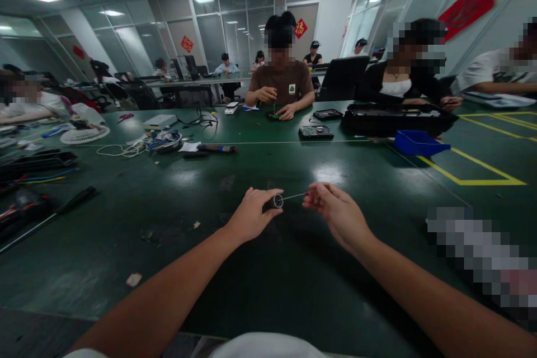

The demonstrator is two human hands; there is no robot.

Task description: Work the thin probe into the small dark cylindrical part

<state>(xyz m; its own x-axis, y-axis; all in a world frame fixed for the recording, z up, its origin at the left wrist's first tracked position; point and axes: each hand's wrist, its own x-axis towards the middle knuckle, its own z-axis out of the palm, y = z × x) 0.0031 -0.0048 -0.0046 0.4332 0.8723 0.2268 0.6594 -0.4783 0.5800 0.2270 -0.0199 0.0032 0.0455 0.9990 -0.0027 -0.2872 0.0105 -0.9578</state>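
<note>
Between the thumb and fingers of my left hand is a small round part with a silvery rim and a dark inside, its open face turned to the right. My right hand pinches a slim screwdriver; a bit of red shows at the fingertips, and the rest of its handle is hidden. The thin metal shaft points left, and its tip reaches into or against the round part's rim; I cannot tell which. Both hands are above the green tabletop.
Across the table a co-worker in brown handles a small board. A hard drive, a blue bin and a long black housing lie at right. Bundled cables, an electric screwdriver and a long black-handled tool lie leftward.
</note>
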